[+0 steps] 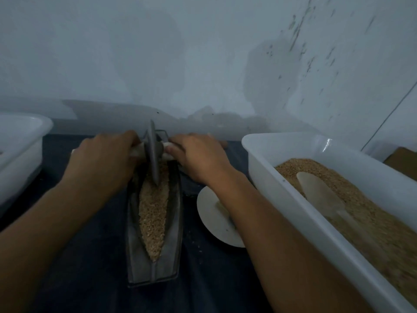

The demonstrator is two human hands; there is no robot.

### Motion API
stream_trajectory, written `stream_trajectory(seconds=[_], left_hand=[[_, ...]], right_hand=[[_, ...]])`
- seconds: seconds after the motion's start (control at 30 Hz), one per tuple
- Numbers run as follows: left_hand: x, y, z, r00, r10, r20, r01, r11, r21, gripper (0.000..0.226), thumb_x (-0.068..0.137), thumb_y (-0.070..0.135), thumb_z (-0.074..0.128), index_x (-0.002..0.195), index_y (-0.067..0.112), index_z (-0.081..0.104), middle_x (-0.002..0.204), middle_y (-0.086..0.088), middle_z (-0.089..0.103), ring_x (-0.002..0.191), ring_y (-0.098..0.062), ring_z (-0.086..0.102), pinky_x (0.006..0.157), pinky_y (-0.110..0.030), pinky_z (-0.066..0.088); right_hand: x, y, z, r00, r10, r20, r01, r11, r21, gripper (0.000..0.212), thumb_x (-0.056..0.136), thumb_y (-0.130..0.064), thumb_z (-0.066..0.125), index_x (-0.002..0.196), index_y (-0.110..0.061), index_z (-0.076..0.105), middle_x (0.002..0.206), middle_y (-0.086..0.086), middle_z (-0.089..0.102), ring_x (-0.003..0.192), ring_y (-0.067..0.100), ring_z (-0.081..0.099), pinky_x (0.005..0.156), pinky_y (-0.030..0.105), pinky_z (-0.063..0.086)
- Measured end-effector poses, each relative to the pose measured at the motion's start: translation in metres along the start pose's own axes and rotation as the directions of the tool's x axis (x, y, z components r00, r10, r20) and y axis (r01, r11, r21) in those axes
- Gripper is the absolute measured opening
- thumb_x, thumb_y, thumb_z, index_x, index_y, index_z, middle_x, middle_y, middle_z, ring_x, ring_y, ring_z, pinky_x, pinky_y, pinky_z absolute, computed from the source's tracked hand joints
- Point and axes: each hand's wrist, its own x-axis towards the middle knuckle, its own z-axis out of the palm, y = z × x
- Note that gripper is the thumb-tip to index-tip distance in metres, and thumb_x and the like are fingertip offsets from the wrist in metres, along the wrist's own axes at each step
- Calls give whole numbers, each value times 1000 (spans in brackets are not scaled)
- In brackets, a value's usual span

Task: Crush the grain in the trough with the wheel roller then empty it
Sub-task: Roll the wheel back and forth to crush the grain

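Note:
A dark metal boat-shaped trough point(172, 251) lies lengthwise on the dark table in front of me, with tan grain point(153, 213) filling its groove. A grey metal wheel roller point(154, 154) stands on edge in the grain near the trough's far end. Its pale wooden axle sticks out on both sides. My left hand point(106, 159) grips the left end of the axle. My right hand point(200, 157) grips the right end.
A large white plastic bin point(300, 184) at the right holds tan grain and a pale scoop point(320, 195). A white dish point(214, 218) lies under my right forearm. Another white bin point(20, 141) stands at the left. A grey wall rises just behind the trough.

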Motion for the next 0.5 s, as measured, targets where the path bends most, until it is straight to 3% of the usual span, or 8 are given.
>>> stream_trajectory(seconds=[0.1, 0.2, 0.33, 0.43, 0.5], left_hand=[[0, 1, -7, 1000, -9, 27, 9, 1000, 10, 11, 87, 39, 63, 94, 32, 57, 78, -5, 58, 70, -33, 55, 61, -36, 45], [1, 3, -25, 983, -48, 179, 41, 998, 44, 26, 73, 57, 68, 78, 39, 51, 80, 5, 58, 73, -23, 51, 65, -34, 43], [0, 9, -46, 929, -28, 369, -38, 984, 172, 44, 49, 79, 56, 75, 44, 52, 84, 16, 61, 81, -16, 60, 72, -35, 52], [2, 10, -52, 881, -22, 473, -112, 961, 253, 49, 49, 83, 62, 80, 45, 58, 75, 20, 60, 71, -1, 58, 66, -29, 52], [3, 9, -54, 894, -42, 446, -96, 954, 283, 49, 53, 84, 64, 80, 44, 56, 74, 21, 59, 69, 2, 54, 64, -27, 47]], right_hand=[[-2, 2, -7, 997, -14, 72, 9, 998, 68, 35, 102, -47, 42, 109, -23, 67, 105, 5, 68, 96, 28, 61, 83, 42, 47], [-9, 3, -22, 986, -53, 157, 31, 990, 139, 31, 97, -48, 52, 99, -20, 67, 94, 3, 67, 85, 23, 60, 72, 37, 48], [-21, -3, -47, 951, -124, 284, 120, 992, 32, 35, 87, -53, 66, 96, -19, 65, 89, -3, 65, 77, 15, 59, 61, 29, 43], [-29, -12, -60, 922, -166, 349, 169, 985, 21, 37, 80, -52, 74, 101, -25, 61, 92, -10, 61, 79, 11, 57, 63, 25, 44], [-31, -17, -64, 915, -185, 358, 194, 981, 11, 41, 77, -53, 77, 103, -27, 60, 95, -10, 61, 83, 12, 58, 67, 25, 46]])
